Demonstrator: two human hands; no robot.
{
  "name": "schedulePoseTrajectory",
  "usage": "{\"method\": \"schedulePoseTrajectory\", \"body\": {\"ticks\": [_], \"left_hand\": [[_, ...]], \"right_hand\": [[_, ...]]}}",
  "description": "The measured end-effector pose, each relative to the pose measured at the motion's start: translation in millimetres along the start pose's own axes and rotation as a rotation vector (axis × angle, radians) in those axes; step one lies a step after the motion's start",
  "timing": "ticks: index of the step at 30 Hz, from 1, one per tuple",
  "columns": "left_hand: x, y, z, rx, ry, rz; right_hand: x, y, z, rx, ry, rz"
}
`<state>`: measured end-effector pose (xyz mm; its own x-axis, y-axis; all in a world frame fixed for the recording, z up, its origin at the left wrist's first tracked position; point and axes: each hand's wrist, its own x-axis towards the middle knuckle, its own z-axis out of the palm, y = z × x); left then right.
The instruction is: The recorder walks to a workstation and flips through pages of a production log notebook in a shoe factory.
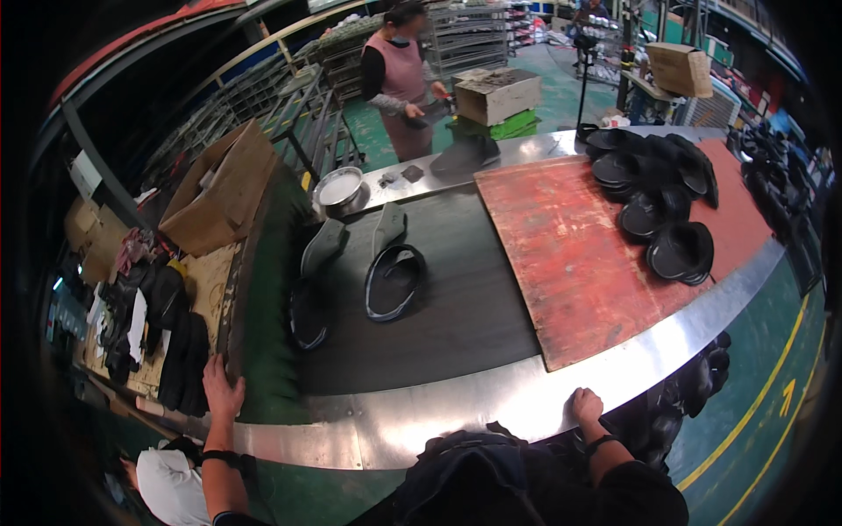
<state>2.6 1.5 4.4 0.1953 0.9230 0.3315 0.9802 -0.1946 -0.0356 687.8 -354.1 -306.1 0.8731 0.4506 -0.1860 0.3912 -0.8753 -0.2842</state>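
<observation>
My left hand [223,388] grips the edge of the wooden side board [239,289] at the left end of the dark conveyor belt [456,298]. On the metal front rim [491,412] rests my right hand [586,408], fingers curled and holding nothing. Two pairs of black shoe soles ride the belt: a sole outline [394,282] and a flat grey sole [387,230] in the middle, another pair [314,289] further left.
A worn red board [570,254] covers the belt's right part, with a heap of black soles [658,193] on it. A metal bowl [339,187] sits at the far rim. A person in a pink apron [399,79] stands behind. Cardboard boxes [224,188] lie left.
</observation>
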Motion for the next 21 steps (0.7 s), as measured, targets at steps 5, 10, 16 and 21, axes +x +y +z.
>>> {"method": "schedulePoseTrajectory", "body": {"ticks": [5,10,16,21], "left_hand": [[-2.4,0.2,-2.7,-0.012,-0.013,-0.042],[0.2,1.3,0.2,-0.023,-0.004,-0.023],[-2.5,-7.3,5.6,-0.023,0.017,0.002],[-3.0,-7.4,5.2,-0.033,0.013,0.004]], "right_hand": [[-0.8,-2.4,1.6,0.009,0.034,-0.044],[-1.2,1.2,1.0,0.015,0.049,-0.029],[-1.8,-2.5,-3.2,0.016,0.003,-0.018],[-1.4,2.6,3.1,0.023,0.022,-0.051]]}}
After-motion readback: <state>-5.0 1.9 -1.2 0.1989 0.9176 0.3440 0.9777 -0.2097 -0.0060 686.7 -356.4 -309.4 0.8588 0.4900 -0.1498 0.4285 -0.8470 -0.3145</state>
